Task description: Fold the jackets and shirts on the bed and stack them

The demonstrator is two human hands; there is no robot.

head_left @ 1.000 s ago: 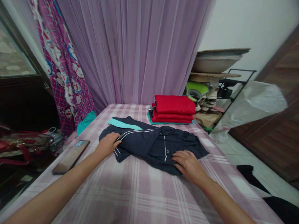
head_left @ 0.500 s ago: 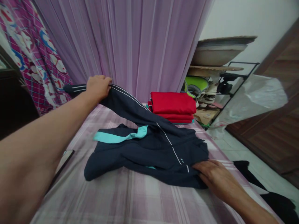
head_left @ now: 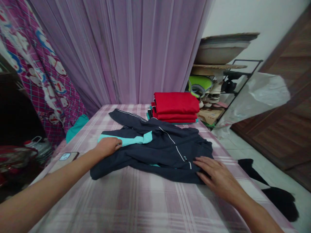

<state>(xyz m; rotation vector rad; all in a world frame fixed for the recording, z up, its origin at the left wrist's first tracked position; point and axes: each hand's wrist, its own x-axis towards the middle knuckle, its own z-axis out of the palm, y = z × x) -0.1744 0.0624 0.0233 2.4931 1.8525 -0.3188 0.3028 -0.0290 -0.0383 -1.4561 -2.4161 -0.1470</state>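
Observation:
A navy jacket (head_left: 145, 152) with white piping and a turquoise band (head_left: 132, 141) lies spread on the checked cloth, one sleeve (head_left: 128, 117) stretched out toward the back left. My left hand (head_left: 108, 147) is closed at the band on the jacket's left side, its fingertips partly hidden. On the opposite side my right hand (head_left: 213, 171) rests its fingertips on the jacket near the shoulder, fingers apart and holding nothing.
Folded red clothes (head_left: 176, 105) are stacked behind the jacket. A phone (head_left: 69, 157) lies by my left forearm. Purple curtains (head_left: 145, 48) hang at the back. On the right are a loaded rack (head_left: 239, 66), a plastic bag (head_left: 264, 94) and dark cloth (head_left: 279, 200) on the floor.
My left hand has let go of the raised sleeve, which now lies flat, and has come down to the turquoise band. The fingers of my right hand have loosened and spread on the jacket.

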